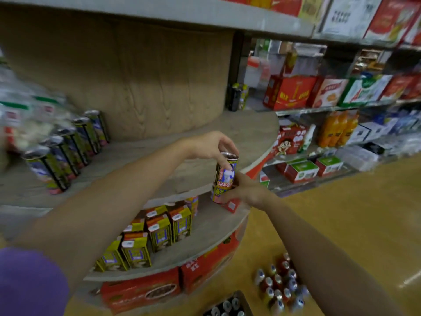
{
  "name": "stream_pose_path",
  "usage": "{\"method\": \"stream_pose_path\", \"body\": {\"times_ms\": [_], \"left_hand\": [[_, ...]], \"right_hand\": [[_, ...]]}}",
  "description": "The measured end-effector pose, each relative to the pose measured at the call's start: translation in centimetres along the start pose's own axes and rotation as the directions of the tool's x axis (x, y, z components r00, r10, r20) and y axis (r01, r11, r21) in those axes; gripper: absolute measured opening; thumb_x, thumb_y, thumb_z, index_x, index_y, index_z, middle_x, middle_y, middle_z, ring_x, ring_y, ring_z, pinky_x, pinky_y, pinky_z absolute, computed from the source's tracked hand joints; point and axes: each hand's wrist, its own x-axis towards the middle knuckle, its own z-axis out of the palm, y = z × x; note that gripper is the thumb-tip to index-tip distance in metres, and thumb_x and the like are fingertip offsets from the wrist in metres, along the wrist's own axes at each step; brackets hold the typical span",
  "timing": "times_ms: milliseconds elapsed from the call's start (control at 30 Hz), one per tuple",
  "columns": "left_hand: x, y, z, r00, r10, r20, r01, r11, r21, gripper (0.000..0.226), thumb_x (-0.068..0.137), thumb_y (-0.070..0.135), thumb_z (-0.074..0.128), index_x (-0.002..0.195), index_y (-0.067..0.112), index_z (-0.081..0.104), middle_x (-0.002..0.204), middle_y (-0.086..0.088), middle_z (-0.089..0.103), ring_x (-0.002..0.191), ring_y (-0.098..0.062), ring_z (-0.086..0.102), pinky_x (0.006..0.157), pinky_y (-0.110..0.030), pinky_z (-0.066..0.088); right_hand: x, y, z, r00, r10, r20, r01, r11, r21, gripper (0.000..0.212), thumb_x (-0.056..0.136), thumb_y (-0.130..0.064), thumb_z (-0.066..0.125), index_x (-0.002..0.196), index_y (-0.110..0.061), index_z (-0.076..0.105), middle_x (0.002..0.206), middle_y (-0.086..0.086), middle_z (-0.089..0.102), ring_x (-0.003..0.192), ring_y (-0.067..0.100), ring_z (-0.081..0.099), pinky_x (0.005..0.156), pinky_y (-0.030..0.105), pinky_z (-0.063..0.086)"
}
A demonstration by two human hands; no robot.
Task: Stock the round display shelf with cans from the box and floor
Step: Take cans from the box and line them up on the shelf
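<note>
Fingers of my left hand (208,145) are curled down over the top rim of a can (225,176), thumb and fingertips pinching it from above; my right hand (245,190) wraps round its lower half from the right, fingers closed on the label. The can stands upright in the air just off the front edge of the round display shelf (250,135), level with its middle tier

Going left to right: on the far left of that middle tier, a curved row of cans (66,149) stands upright along the edge, blurred, with a heap of clear wrapped packs (25,115) behind them that I cannot make out. Below, the next tier holds yellow drink cartons (157,231) in rows, standing close together. Under that tier, red cardboard cases (141,290) sit side by side at floor level

At the bottom centre, an open box (230,306) shows silver can tops packed inside; only its corner is in view. Just right of it, a cluster of loose cans (281,286) stands on the tan floor (341,224), red and blue ones mixed, near my right forearm

Further right, a straight wall shelf (319,108) carries red and green cartons and orange drink bottles (337,128)
</note>
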Motion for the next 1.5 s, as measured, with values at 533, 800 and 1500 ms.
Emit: {"method": "stream_pose_path", "body": {"times_ms": [533,800,1500], "left_hand": [[-11.1,-12.4,-17.4,0.984,-0.109,-0.138,0.148,0.936,0.319,0.049,0.062,0.007,0.089,0.107,0.011,0.069,0.105,-0.003,0.071,0.101,-0.021,0.065,0.084,-0.034,0.055],[-14.1,-19.4,-21.7,0.980,-0.120,-0.156,0.162,0.941,0.298,0.050,0.063,0.007,0.088,0.108,0.013,0.066,0.107,0.002,0.066,0.103,-0.016,0.061,0.087,-0.030,0.051],[-12.1,-29.4,-27.9,0.938,-0.068,-0.339,0.241,0.832,0.500,0.030,0.085,0.017,0.073,0.115,0.019,0.070,0.126,0.002,0.065,0.114,-0.017,0.059,0.099,-0.041,0.048]], "right_hand": [[18.4,-9.6,17.5,0.977,-0.209,-0.044,0.196,0.959,-0.205,0.058,0.049,-0.014,0.094,0.097,-0.025,0.063,0.100,0.009,0.074,0.095,0.026,0.071,0.086,0.048,0.057],[24.6,-11.8,23.6,0.988,-0.112,-0.105,0.072,0.943,-0.326,0.051,0.051,-0.027,0.091,0.096,-0.025,0.066,0.091,-0.009,0.072,0.084,0.007,0.067,0.068,0.018,0.052],[35.6,-13.3,27.9,0.944,-0.156,-0.291,0.052,0.941,-0.335,0.057,0.061,-0.020,0.089,0.112,-0.011,0.067,0.102,0.004,0.071,0.094,0.019,0.066,0.072,0.026,0.051]]}}
